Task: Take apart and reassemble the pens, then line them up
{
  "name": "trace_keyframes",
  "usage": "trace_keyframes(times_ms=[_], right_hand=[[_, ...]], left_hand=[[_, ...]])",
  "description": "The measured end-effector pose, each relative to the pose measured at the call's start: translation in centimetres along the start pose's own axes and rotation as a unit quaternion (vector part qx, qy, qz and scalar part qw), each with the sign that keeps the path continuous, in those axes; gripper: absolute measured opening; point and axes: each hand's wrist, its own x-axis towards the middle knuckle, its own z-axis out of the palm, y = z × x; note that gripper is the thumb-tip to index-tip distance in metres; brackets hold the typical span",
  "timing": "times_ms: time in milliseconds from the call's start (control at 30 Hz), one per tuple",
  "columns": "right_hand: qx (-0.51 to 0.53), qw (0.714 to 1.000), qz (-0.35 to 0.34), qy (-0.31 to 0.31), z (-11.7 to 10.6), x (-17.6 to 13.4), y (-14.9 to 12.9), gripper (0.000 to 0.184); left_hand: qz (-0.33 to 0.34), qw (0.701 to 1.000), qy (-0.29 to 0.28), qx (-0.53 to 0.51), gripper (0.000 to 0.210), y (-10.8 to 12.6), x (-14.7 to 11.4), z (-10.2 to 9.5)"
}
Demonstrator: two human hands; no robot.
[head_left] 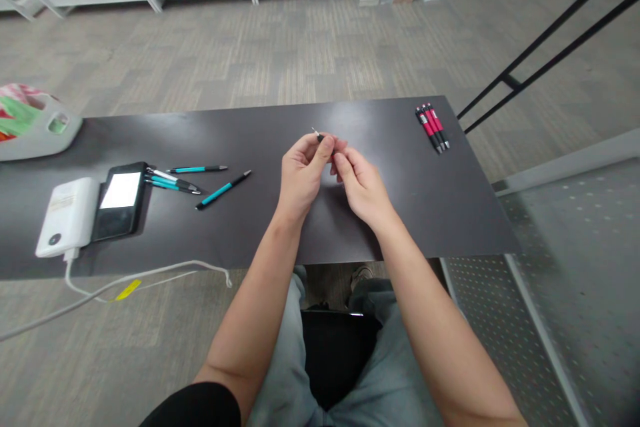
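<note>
Above the middle of the dark table, my left hand (306,167) pinches a pen (319,137) with a dark grip, its thin silver tip pointing up and left. My right hand (361,180) meets the left one, its thumb and fingers closed around the pen's other end. Most of the pen's body is hidden by the fingers, so its colour cannot be made out. To the left lie a teal pen (223,191), another teal pen (197,169) and a small bunch of teal and silver pens (173,181). Pink-and-black pens (433,127) lie side by side at the far right.
On the table (240,233) at left are a black device with a lit screen (120,197) and a white power bank (69,213) with a white cable (150,273). A white basket (63,123) stands at the back left corner. Black metal bars (545,57) rise beyond the right edge.
</note>
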Motion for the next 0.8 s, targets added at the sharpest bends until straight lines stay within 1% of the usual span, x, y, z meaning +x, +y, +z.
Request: trace_keyframes(times_ms=[167,300,400,500,633,733,800], right_hand=[[-0.001,1.000,0.007,0.023,0.13,0.11,0.43,0.054],[-0.004,1.000,0.025,0.001,0.13,0.14,0.42,0.059],[0.007,1.000,0.002,0.011,0.02,0.12,0.34,0.051],[-0.018,0.999,-0.004,0.029,-0.12,0.05,0.11,0.048],[-0.052,0.998,0.000,0.022,-0.17,0.08,-0.06,0.052],[-0.032,0.999,-0.009,0.039,0.03,0.10,0.09,0.042],[-0.021,0.999,-0.009,0.047,0.15,0.05,0.16,0.044]], left_hand=[[0.016,1.000,-0.009,-0.006,0.040,-0.55,0.17,-0.24],[0.008,1.000,0.000,0.009,0.034,-0.83,0.48,-0.46],[0.007,1.000,0.000,-0.003,0.032,-0.77,0.60,-0.53],[0.001,1.000,0.000,0.001,0.034,-0.55,0.54,-0.40],[-0.002,1.000,0.006,0.004,0.036,-0.49,0.47,-0.27],[0.007,1.000,-0.003,0.004,0.036,-0.66,0.52,-0.36],[0.012,1.000,-0.007,0.004,0.036,-0.74,0.57,-0.41]])
